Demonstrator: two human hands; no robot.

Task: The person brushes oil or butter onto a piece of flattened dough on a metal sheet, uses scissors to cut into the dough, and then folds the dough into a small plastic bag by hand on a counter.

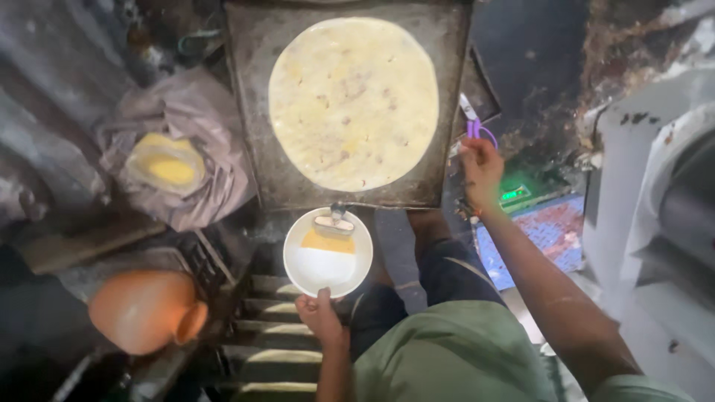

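**Hot plate loaded, both hands busy at its edges**

Big picture first: the square griddle (257, 112) fills the top of the view, and the round flatbread (353, 103) lies flat across nearly all of it, pale with a few brown flecks. That is the main hazard, in my judgement: any hand drifting over the dark metal risks a burn, and a bread this wide could tear or fold if lifted from one edge.

Down to the white bowl (328, 253), just below the griddle's near edge. The left hand (320, 316) has its fingers pinched on the near rim, thumb on top. Inside sit a yellow liquid and a small brush or spreader (333, 221) at the far side. Held by one rim only, the bowl could tip and spill toward the lap.

Over to the right hand (480, 165), beside the griddle's right edge, fingers closed around a small purple-handled tool (472, 119). It points toward the plate's corner; a slip there meets hot metal.

Off to the left, a bag of yellow fat (167, 165) and a clay pot (141, 309), well apart from both hands.
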